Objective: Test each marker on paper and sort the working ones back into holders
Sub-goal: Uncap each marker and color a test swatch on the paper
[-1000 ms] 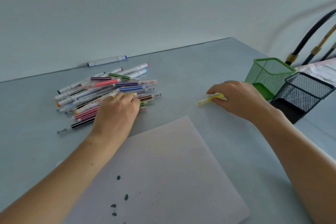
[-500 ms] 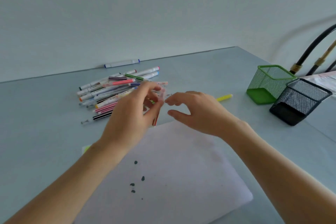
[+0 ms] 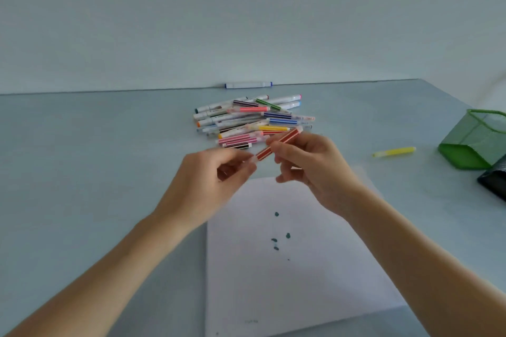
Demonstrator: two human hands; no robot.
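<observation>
One red marker [image 3: 276,144], striped with clear ends, is pinched by both hands: left hand [image 3: 210,180] low, right hand [image 3: 309,167] higher; it slants up-right.

Soft even daylight, blurred hand edges
</observation>
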